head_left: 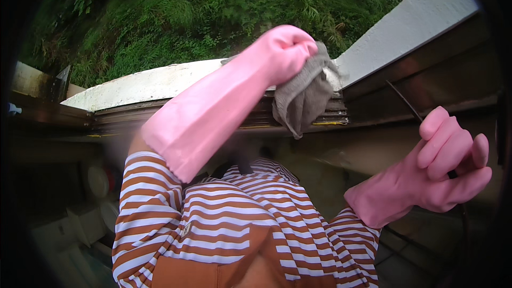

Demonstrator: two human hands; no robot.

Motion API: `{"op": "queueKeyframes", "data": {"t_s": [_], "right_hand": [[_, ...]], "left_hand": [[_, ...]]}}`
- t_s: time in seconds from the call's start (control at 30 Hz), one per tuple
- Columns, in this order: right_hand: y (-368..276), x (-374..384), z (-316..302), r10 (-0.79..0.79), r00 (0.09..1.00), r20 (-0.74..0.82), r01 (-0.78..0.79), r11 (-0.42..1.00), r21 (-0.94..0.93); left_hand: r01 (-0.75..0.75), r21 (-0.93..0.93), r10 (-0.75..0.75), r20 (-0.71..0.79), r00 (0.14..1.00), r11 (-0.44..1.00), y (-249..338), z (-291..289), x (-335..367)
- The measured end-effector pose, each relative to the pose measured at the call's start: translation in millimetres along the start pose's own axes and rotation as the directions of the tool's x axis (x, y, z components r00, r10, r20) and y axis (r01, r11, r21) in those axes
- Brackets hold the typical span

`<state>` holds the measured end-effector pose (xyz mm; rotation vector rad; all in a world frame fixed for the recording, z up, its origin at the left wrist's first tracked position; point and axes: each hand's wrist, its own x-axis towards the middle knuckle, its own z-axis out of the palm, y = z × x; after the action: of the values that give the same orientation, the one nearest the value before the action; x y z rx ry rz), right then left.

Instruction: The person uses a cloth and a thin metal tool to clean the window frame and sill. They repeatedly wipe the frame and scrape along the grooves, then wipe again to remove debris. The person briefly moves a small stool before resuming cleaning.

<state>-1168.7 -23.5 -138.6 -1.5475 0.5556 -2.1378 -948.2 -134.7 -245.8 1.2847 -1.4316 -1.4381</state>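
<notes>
My left hand (290, 50), in a long pink rubber glove, reaches across to the window sill, its fingers closed on a crumpled grey cloth (304, 98). The cloth hangs over the inner edge of the white sill (154, 82) and the dark window track (256, 113), at the sill's right end. My right hand (445, 165), also pink-gloved, is raised at the right with its fingers curled round a thin dark rod (404, 100). The rod runs into the glove from the upper left; whether it is stiff or a cable I cannot tell.
Green bushes and grass (213, 26) lie outside beyond the sill. A white ledge (410, 21) slants up at the right, beside a dark frame panel (437, 69). Dim, blurred household items (80, 224) stand at the lower left.
</notes>
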Motion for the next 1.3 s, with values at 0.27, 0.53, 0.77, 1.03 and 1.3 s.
{"op": "queueKeyframes", "data": {"t_s": [0.27,0.53,0.77,1.03,1.3], "right_hand": [[25.0,-57.1,-3.2,0.119,0.992,0.029,-0.089,0.863,-0.498],[58.4,-104.0,-49.1,0.323,0.945,0.043,-0.187,0.646,-0.740],[92.8,-134.3,-32.3,0.458,0.874,0.163,-0.222,0.673,-0.705],[75.1,-121.0,48.2,0.624,0.747,0.229,-0.059,0.406,-0.912],[119.6,-137.2,84.0,0.661,0.750,-0.007,0.017,-0.031,-0.999]], "left_hand": [[-0.159,0.175,0.180,-0.107,0.978,0.971,23.5,-38.5,-31.4],[0.084,0.262,-0.092,0.018,0.996,0.961,-28.1,-47.1,-17.2],[-0.021,0.748,-0.292,0.285,0.913,0.663,12.4,-84.4,-47.0],[-0.522,0.679,-0.094,0.651,0.753,0.516,24.6,-100.4,-49.7],[-0.922,0.187,0.487,0.804,0.342,0.340,-6.3,-111.0,-66.5]]}}
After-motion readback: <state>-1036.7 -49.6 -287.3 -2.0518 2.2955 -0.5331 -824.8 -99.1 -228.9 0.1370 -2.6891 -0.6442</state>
